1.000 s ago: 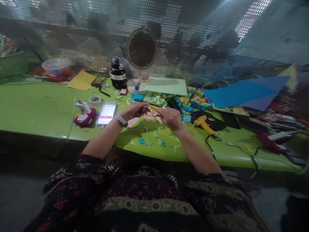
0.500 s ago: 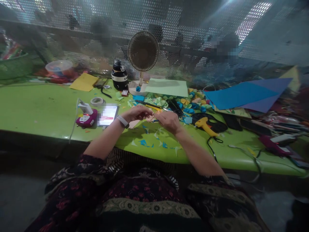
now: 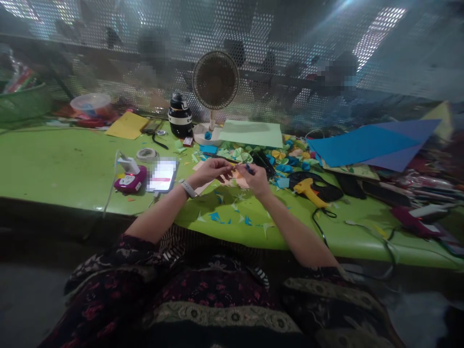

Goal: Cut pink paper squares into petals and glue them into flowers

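Observation:
Over the green table [image 3: 83, 166] my two hands meet, fingertips close together. My left hand [image 3: 213, 173], with a white band at the wrist, is pinched on something too small to make out. My right hand [image 3: 254, 179] is closed round a small dark blue thing that I cannot identify; its tip shows above the fingers. Peach paper [image 3: 242, 182] lies under and between the hands. Blue paper scraps [image 3: 215, 217] are scattered nearer the table's front edge. Behind the hands is a heap of folded green, blue and yellow paper pieces [image 3: 279, 154].
A phone [image 3: 164, 175] and a purple power socket [image 3: 129, 182] stand at the left. A yellow glue gun [image 3: 311, 191] with a black cord lies at the right. Behind are a fan [image 3: 215, 81], a black bottle [image 3: 180, 117] and blue sheets [image 3: 362, 142].
My right hand now has a dark blue thing in its fingers. The yellow and black tool behind the hands shows less, and more peach paper is visible. The view has shifted slightly.

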Demonstrator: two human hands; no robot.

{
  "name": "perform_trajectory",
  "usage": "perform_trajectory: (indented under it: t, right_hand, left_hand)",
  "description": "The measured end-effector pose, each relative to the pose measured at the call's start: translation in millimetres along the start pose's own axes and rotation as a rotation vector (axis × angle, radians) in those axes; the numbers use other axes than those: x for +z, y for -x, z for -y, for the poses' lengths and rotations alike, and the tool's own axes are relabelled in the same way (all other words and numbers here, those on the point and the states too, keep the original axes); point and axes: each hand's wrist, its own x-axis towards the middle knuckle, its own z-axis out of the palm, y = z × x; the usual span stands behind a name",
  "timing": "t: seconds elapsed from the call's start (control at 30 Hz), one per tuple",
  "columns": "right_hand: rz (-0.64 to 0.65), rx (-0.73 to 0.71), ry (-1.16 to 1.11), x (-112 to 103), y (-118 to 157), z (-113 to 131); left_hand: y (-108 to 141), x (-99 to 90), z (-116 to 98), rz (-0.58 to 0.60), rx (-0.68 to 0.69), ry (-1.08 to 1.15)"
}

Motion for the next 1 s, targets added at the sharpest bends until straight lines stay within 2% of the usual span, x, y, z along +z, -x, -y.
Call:
perform_trajectory:
  t: [0.13,0.23,0.37,0.47,0.63,0.8,0.9,1.0]
  right_hand:
    - [-0.071,0.114,-0.166,5,-2,-4]
    - [-0.132,0.140,-0.182,7,-3,-7]
    - [-0.178,0.145,-0.181,8,-4,-9]
    - [-0.179,0.165,-0.232,8,-4,-8]
    - [-0.136,0.187,-0.262,8,-3,-8]
    - [-0.089,0.138,-0.149,2,-2,-3]
    - [-0.036,0.100,0.018,-3,0,1]
    - [-0.008,0.024,0.202,-4,1,3]
  left_hand:
    - [0,2.9,3,0.039,-0.018,0.007]
    - [0,3.2,7,0.008,-0.033,0.048]
    - [-1,2.7,11,0.043,-0.060,0.152]
    - [-1,2.0,12,0.067,-0.089,0.217]
    - [0,4.1,9,0.027,-0.103,0.190]
    - [0,5.1,7,-0.041,-0.092,0.168]
    - [-1,3.7,4,-0.149,-0.050,0.167]
    - [-1,3.2,2,-0.200,-0.012,0.171]
